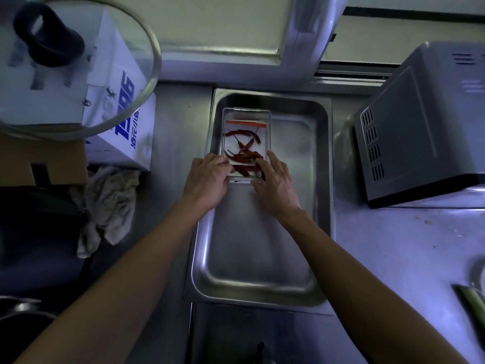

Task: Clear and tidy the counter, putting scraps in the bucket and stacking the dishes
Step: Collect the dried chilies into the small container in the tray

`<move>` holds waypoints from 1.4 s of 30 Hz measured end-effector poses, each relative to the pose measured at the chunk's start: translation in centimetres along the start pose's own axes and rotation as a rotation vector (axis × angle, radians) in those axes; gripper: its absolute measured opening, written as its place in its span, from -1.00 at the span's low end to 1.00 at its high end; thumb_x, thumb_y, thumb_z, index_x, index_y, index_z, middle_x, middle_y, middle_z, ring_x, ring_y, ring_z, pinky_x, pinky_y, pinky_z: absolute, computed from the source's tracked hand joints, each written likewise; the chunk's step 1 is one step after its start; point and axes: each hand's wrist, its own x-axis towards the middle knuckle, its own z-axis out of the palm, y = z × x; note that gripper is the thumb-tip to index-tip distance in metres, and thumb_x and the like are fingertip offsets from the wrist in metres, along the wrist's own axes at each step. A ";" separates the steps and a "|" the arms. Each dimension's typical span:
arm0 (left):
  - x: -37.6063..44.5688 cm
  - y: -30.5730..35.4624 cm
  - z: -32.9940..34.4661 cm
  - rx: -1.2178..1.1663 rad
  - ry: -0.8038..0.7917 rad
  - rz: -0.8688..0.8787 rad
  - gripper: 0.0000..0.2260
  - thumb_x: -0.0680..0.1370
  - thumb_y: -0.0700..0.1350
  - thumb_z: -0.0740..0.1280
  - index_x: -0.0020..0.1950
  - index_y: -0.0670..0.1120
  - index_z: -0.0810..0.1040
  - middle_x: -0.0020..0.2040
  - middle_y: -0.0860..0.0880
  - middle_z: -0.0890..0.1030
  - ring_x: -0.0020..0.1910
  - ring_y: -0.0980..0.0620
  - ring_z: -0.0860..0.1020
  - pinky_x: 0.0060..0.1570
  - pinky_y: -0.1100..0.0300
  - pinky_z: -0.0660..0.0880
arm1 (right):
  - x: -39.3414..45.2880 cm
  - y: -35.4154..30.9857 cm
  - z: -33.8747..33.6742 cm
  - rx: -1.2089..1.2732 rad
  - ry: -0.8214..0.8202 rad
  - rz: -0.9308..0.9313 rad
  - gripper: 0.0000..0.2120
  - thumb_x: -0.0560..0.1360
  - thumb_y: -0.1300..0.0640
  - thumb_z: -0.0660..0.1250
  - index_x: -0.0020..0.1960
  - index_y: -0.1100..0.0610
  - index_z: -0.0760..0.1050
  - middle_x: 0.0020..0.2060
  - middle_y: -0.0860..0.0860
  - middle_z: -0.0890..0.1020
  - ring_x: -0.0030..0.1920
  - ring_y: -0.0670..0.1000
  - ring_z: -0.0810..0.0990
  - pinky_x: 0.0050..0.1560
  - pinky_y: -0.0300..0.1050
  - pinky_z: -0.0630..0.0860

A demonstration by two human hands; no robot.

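Note:
A clear plastic box point(246, 119) with several dried red chillies point(242, 143) lies in the far half of a deep steel tray point(262, 285) on the counter. Both of my hands are at the box's near end. My left hand point(207, 177) grips its near left corner with curled fingers. My right hand point(275, 179) holds the near right corner, the fingers spread along the box's side and over its top. The near edge of the box is partly hidden by my fingers.
A grey microwave point(425, 122) stands at the right. A white carton point(126, 122) and a glass pot lid point(78, 64) are at the left, with a crumpled cloth point(110, 203) below them. Green vegetable pieces point(472, 298) lie at the right edge of the steel counter point(393, 258).

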 end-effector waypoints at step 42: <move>-14.7 21.8 -1.1 0.017 -0.146 0.213 -0.65 0.63 0.05 0.21 0.40 0.02 0.44 0.38 0.03 0.48 0.32 -0.04 0.41 0.23 -0.04 0.38 | -30.7 6.0 -12.1 0.020 0.186 0.275 -0.69 0.59 0.11 0.32 0.31 0.14 0.54 0.28 0.06 0.59 0.26 0.14 0.53 0.24 0.04 0.44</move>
